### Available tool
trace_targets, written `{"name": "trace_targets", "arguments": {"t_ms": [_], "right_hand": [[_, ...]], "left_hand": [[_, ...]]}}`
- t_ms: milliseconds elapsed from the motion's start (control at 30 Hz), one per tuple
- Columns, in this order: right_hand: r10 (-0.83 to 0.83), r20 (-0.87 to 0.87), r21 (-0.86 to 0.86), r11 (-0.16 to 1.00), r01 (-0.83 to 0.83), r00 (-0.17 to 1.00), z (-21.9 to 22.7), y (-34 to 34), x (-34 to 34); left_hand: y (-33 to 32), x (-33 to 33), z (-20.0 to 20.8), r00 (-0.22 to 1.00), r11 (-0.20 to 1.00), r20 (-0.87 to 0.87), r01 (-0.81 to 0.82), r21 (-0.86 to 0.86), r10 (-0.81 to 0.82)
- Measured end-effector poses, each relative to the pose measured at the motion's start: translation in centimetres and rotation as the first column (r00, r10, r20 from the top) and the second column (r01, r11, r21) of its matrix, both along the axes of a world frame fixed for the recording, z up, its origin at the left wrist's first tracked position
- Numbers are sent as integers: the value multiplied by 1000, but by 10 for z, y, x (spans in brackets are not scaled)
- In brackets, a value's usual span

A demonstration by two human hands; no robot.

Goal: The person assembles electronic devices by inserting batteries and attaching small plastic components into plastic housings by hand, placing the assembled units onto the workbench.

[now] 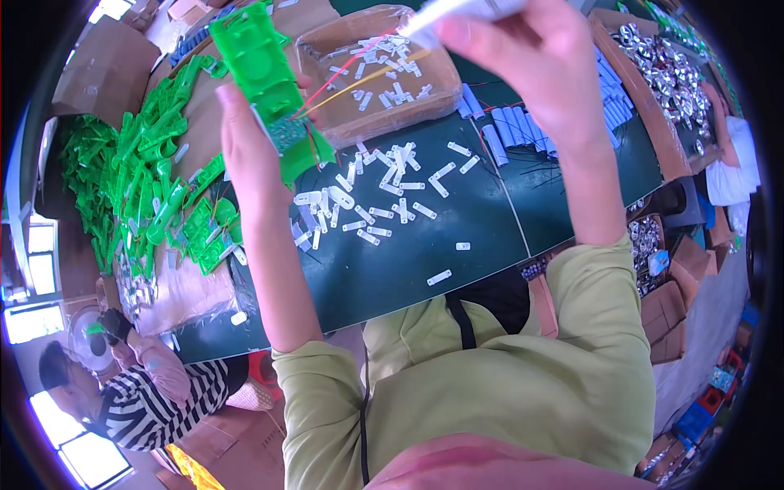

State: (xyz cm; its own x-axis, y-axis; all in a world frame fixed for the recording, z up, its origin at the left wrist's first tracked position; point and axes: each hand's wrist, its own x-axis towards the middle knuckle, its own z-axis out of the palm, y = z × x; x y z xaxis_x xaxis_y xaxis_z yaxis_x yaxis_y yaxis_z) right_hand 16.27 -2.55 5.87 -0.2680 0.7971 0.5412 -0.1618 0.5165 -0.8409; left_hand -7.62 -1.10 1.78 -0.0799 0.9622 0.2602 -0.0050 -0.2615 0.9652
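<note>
My left hand (249, 159) grips a green plastic housing (257, 57), held up above the table at left of centre. At its lower part sits a small circuit board (287, 135). A red wire (347, 65) and a yellow wire (359, 82) stretch from the board toward a white flat piece (465, 13) at the top edge. Between the thumb and fingers of my right hand (551, 73) is that white piece, partly cut off by the frame; its kind cannot be made out. Below, small white strips (400, 167) lie scattered on the dark green table (400, 261).
Green housings (155, 171) are heaped at the left. A cardboard box (384, 129) holding more white strips stands beyond my hands. Blue cylinders with wires (514, 126) lie right, near a box of shiny silver parts (665, 73). People sit at left (171, 400) and far right (735, 163).
</note>
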Motion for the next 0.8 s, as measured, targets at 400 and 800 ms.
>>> {"name": "trace_targets", "arguments": {"t_ms": [400, 800], "right_hand": [[-267, -27, -114, 958, 263, 963, -46, 54, -30], [-287, -450, -20, 950, 312, 846, -81, 92, -42]], "left_hand": [[19, 44, -33, 937, 942, -213, 308, 136, -275], [17, 54, -48, 906, 939, -291, 340, 61, -309]]}}
